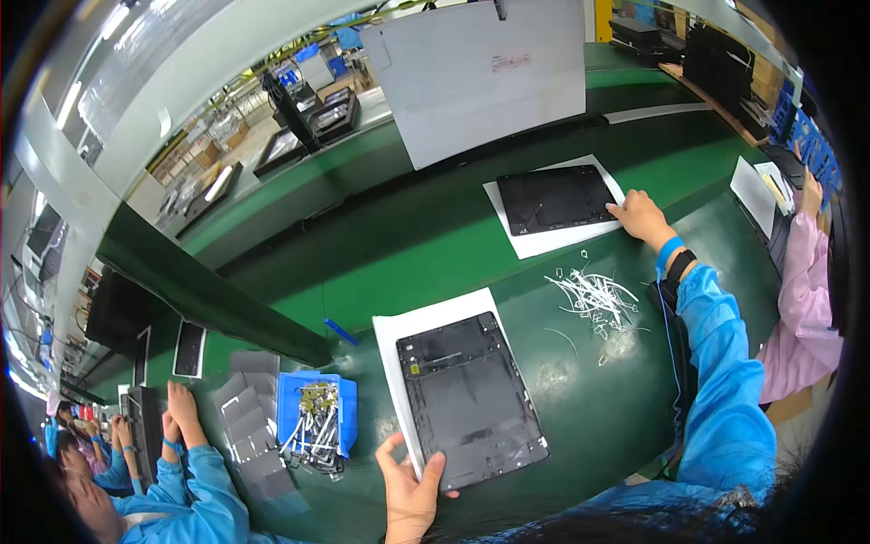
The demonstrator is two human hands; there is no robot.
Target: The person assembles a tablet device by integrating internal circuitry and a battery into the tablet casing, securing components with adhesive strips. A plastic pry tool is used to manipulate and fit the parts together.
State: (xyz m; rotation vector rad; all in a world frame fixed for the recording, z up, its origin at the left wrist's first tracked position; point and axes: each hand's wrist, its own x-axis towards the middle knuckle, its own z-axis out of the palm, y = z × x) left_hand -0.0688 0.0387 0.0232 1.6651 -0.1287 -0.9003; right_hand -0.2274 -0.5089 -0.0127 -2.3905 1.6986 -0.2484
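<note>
In front of me a flat black electronics housing (471, 399), like a laptop or tablet cover, lies tilted on a white sheet (390, 349). My left hand (412, 490) grips its near left corner, thumb on top and fingers at the sheet's edge. Farther off to the right, a second black housing panel (555, 201) rests on another white sheet (535, 245) on the green belt or bench. Closed at that panel's right edge is my right hand (642, 218), its arm stretched out; the fingertips are partly hidden.
Loose white strips (594, 295) lie in a pile right of the near housing. On the left stand a blue bin (349, 417) of small metal parts and dark sheets (249, 408), beside a green post (208, 281). Co-workers' arms are at left (195, 471) and right (802, 299).
</note>
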